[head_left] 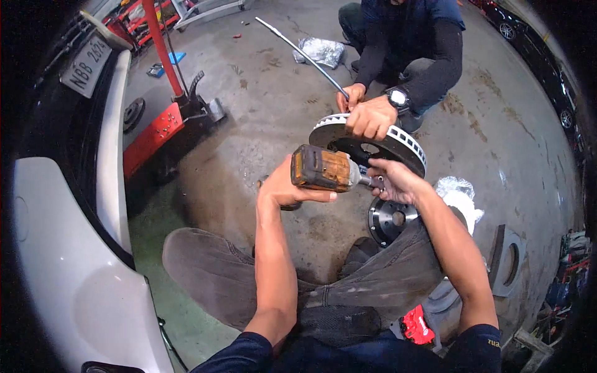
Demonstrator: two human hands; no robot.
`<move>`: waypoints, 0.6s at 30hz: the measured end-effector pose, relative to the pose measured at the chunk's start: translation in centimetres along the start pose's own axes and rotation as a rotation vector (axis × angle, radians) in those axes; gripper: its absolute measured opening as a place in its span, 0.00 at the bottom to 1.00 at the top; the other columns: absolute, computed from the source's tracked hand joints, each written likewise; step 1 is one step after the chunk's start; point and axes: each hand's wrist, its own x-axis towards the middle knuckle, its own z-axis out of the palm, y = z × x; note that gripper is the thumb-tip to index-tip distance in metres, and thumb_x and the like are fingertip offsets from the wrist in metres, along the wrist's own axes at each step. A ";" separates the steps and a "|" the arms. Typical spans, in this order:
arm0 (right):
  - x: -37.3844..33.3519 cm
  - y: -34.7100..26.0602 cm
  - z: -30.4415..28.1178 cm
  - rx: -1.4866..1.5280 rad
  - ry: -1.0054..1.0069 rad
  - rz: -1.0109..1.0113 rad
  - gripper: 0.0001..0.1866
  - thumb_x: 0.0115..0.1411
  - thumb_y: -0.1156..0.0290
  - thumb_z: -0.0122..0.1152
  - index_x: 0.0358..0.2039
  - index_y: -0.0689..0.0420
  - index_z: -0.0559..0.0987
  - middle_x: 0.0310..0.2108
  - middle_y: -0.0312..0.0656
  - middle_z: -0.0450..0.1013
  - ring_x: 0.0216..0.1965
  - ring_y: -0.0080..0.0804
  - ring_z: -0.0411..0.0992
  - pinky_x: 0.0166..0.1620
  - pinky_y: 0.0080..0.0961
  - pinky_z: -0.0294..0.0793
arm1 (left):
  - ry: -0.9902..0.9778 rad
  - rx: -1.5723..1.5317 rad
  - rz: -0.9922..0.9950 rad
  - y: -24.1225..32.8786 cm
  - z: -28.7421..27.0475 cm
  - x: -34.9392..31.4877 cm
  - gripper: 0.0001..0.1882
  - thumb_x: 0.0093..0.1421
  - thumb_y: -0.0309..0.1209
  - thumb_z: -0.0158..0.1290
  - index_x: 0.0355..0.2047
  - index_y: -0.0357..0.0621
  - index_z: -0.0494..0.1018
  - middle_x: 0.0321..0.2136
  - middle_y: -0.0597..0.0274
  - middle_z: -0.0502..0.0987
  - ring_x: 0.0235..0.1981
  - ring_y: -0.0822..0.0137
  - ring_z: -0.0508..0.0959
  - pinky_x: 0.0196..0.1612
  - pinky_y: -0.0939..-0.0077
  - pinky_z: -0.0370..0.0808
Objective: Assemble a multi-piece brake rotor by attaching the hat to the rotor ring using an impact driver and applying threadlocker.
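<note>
grey trouser knees (249, 273) fill the lower centre; just above them an orange impact wrench (320, 168) is grasped by the left hand (283, 186), its long axis running rightward to the nose, which is pinched by the right hand (395, 180); the brake disc (398, 146), right of and above the nose, is steadied by a co-worker's hands (367, 112); a red floor jack (161, 127) lies at upper left.

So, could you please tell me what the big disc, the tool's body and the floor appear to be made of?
Disc: looks like bare metal, grey and dull, with a vented slotted edge. Tool: body seems hard plastic, orange-brown and badly scuffed and grimy, with a shiny metal nose; the left hand holds it, the right hand is at its nose. Floor: probably smooth concrete, grey with dark stains.
</note>
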 end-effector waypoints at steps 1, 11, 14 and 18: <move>0.3 0.5 0.0 0.026 -0.020 0.027 0.17 0.68 0.55 0.48 0.32 0.56 0.70 0.24 0.35 0.67 0.19 0.25 0.67 0.18 0.15 0.64 | 0.000 -0.010 -0.027 -0.1 -0.2 0.1 0.30 0.38 0.30 0.73 0.44 0.37 0.76 0.38 0.63 0.82 0.41 0.72 0.78 0.49 0.73 0.74; -5.0 -3.9 -5.2 -1.669 0.944 -0.642 0.38 0.44 0.33 0.66 0.21 0.64 0.78 0.23 0.55 0.76 0.28 0.53 0.76 0.34 0.43 0.74 | 0.485 -0.505 -0.070 -8.1 -1.6 -2.3 0.22 0.43 0.35 0.68 0.39 0.41 0.78 0.29 0.62 0.80 0.28 0.68 0.79 0.34 0.69 0.77; -4.0 -4.5 -7.1 -1.720 0.882 -0.880 0.39 0.43 0.33 0.66 0.26 0.65 0.80 0.26 0.57 0.76 0.31 0.55 0.76 0.36 0.43 0.75 | 0.474 -0.608 -0.068 -9.2 -1.2 -1.8 0.21 0.43 0.35 0.68 0.38 0.41 0.77 0.29 0.63 0.79 0.27 0.68 0.79 0.33 0.70 0.77; -1.3 -6.4 -7.4 -1.791 0.701 -0.666 0.37 0.45 0.39 0.67 0.30 0.68 0.78 0.30 0.60 0.76 0.35 0.58 0.75 0.40 0.46 0.73 | 0.447 -0.576 -0.075 -10.4 -0.1 -1.1 0.21 0.44 0.35 0.68 0.38 0.41 0.77 0.28 0.64 0.79 0.27 0.70 0.78 0.33 0.71 0.77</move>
